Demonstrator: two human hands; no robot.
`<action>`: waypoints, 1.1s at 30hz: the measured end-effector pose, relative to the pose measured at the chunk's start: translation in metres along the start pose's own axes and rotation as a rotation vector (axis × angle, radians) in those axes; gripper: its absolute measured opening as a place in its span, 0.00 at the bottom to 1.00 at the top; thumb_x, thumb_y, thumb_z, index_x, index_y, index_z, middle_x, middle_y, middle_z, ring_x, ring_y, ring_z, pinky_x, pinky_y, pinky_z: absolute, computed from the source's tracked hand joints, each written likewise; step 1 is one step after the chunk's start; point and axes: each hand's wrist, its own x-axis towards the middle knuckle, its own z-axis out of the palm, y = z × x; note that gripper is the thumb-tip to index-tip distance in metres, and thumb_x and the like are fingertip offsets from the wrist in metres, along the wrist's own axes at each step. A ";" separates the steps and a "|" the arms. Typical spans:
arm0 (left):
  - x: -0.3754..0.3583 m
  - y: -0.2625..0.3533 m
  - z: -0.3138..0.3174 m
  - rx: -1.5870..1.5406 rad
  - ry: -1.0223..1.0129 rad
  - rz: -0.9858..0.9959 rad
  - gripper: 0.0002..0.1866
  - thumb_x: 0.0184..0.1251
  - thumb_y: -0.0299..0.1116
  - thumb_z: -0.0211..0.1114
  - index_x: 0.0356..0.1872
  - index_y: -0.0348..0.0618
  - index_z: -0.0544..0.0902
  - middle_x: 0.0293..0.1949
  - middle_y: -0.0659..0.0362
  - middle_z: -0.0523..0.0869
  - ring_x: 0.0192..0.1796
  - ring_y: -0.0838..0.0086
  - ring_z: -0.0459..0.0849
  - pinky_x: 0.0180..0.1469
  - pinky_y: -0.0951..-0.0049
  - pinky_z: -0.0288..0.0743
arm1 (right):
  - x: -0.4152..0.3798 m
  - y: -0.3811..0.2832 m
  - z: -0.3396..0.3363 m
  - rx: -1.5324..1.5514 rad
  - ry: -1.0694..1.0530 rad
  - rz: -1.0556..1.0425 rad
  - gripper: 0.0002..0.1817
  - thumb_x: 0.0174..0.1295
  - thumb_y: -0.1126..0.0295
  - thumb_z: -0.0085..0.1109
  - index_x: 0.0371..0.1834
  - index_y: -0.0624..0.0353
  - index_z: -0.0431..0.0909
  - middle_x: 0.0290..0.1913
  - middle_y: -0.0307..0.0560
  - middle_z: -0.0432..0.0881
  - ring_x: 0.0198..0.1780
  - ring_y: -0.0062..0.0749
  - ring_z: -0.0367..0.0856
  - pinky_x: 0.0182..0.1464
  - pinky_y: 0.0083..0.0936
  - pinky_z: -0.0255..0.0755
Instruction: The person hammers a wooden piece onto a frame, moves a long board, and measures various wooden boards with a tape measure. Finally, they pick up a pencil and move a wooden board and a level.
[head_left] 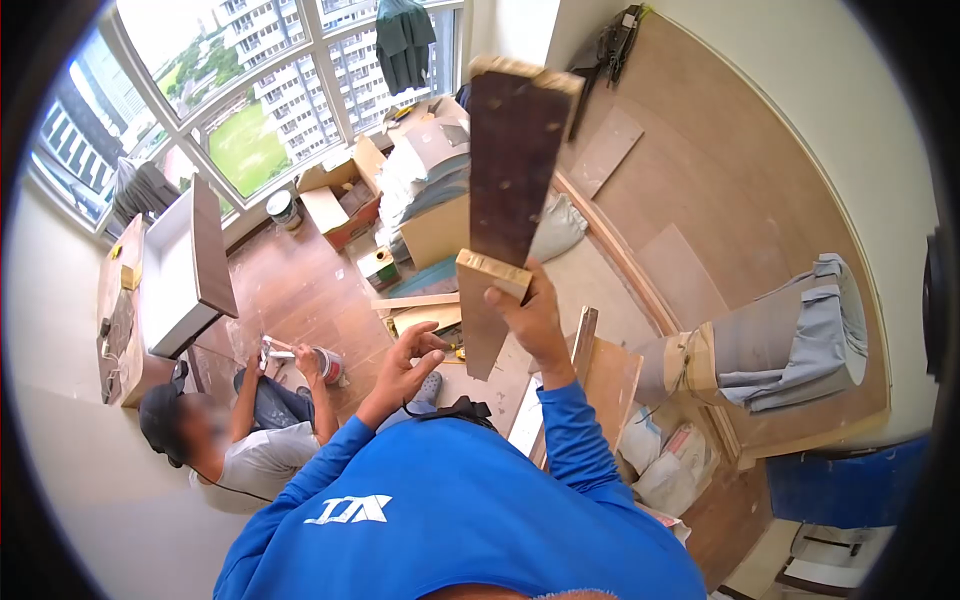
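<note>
My right hand (530, 315) grips wooden board pieces in front of my chest. A long dark brown board (515, 160) with a rough, pale cut end stands up above the hand, marked with a few small light spots. Against its lower end sits a shorter, lighter brown board (487, 335), its raw wood edge facing up and its narrow end pointing down. My left hand (405, 370) hovers to the left of the boards, fingers spread and holding nothing.
A person in a cap (240, 440) sits low at the left, hands at a small can (328, 367). Beyond are a white drawer-like box (175, 265), a cardboard box (345, 195) and a paint bucket (284, 210). Wrapped rolls (760, 345) and a large panel (740, 190) lie right.
</note>
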 end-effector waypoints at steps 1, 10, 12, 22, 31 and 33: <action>0.003 0.000 0.000 -0.020 -0.015 -0.028 0.27 0.74 0.28 0.66 0.71 0.39 0.69 0.48 0.55 0.85 0.51 0.74 0.83 0.56 0.70 0.76 | 0.000 0.009 0.001 -0.003 -0.038 0.020 0.21 0.66 0.68 0.72 0.57 0.63 0.75 0.48 0.42 0.84 0.48 0.21 0.81 0.51 0.23 0.77; 0.042 -0.021 -0.013 -0.085 -0.014 -0.079 0.24 0.75 0.28 0.64 0.69 0.37 0.70 0.43 0.59 0.84 0.44 0.79 0.80 0.51 0.74 0.75 | 0.018 0.042 -0.034 -0.358 0.127 -0.019 0.24 0.62 0.64 0.76 0.55 0.66 0.76 0.42 0.46 0.84 0.46 0.28 0.83 0.48 0.32 0.79; 0.049 -0.036 -0.024 -0.062 -0.006 -0.081 0.23 0.76 0.29 0.64 0.68 0.37 0.71 0.43 0.59 0.84 0.45 0.79 0.80 0.51 0.74 0.75 | 0.027 0.028 -0.060 -0.437 0.219 -0.048 0.24 0.61 0.62 0.78 0.55 0.62 0.79 0.47 0.44 0.87 0.47 0.27 0.84 0.50 0.28 0.79; 0.073 -0.059 -0.089 -0.163 -0.013 -0.275 0.22 0.77 0.32 0.64 0.66 0.36 0.73 0.46 0.57 0.85 0.47 0.77 0.81 0.53 0.74 0.76 | 0.041 -0.152 -0.152 -0.536 0.736 -0.530 0.22 0.71 0.61 0.65 0.59 0.68 0.80 0.55 0.50 0.84 0.56 0.45 0.81 0.61 0.38 0.74; 0.133 -0.077 -0.084 -0.105 -0.098 -0.367 0.20 0.77 0.32 0.63 0.64 0.34 0.74 0.45 0.58 0.85 0.47 0.78 0.81 0.52 0.75 0.76 | 0.077 -0.227 -0.173 -0.450 0.747 -0.724 0.32 0.65 0.59 0.70 0.67 0.66 0.73 0.67 0.54 0.76 0.69 0.48 0.72 0.73 0.51 0.62; 0.156 -0.078 -0.074 -0.099 -0.104 -0.351 0.20 0.77 0.32 0.63 0.64 0.34 0.74 0.45 0.58 0.85 0.47 0.78 0.81 0.52 0.75 0.76 | 0.092 -0.223 -0.188 -0.504 0.800 -0.789 0.29 0.67 0.62 0.68 0.66 0.67 0.74 0.66 0.53 0.77 0.67 0.48 0.73 0.73 0.51 0.62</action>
